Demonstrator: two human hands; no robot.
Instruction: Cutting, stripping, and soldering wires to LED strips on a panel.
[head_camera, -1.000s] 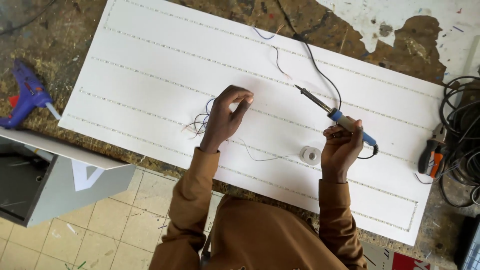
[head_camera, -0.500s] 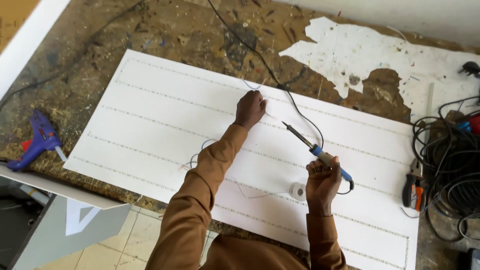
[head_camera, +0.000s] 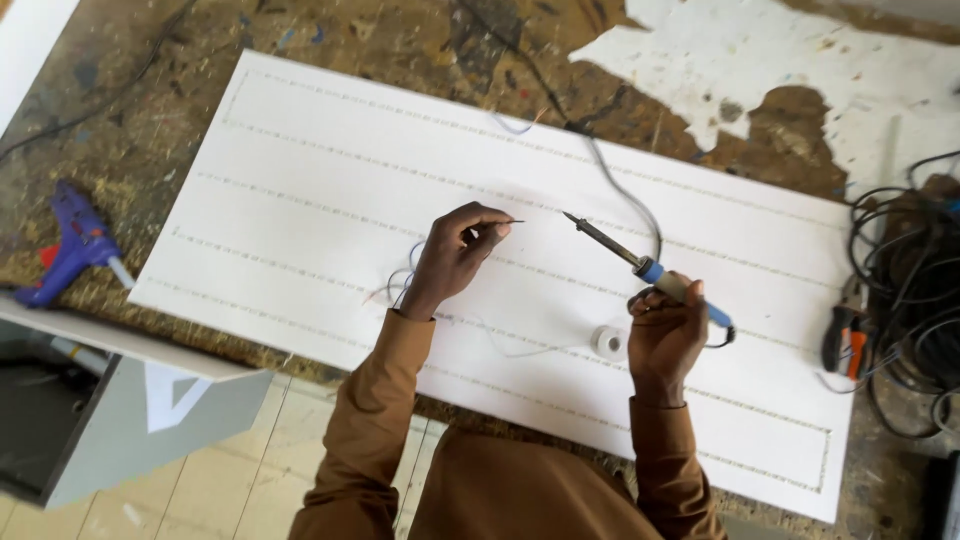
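A large white board (head_camera: 300, 190) with dotted rows lies on the worn workbench. My left hand (head_camera: 455, 258) hovers over its middle, pinching the end of a thin wire (head_camera: 512, 222) that trails back to a loose tangle (head_camera: 398, 285) by my wrist. My right hand (head_camera: 664, 338) grips a soldering iron (head_camera: 640, 265) with a blue handle, its tip pointing left toward the wire end, a short gap between them. A small white spool (head_camera: 608, 341) sits on the board just left of my right hand.
A blue glue gun (head_camera: 72, 245) lies at the bench's left edge. A heap of black cables (head_camera: 915, 290) and an orange-handled tool (head_camera: 845, 338) fill the right side. The iron's cord (head_camera: 610, 170) runs up across the board. A grey box (head_camera: 120, 420) stands below left.
My left hand has drawn back from the board's far edge toward the middle, now holding the wire end. The right hand and iron stay roughly in place; the view has shifted.
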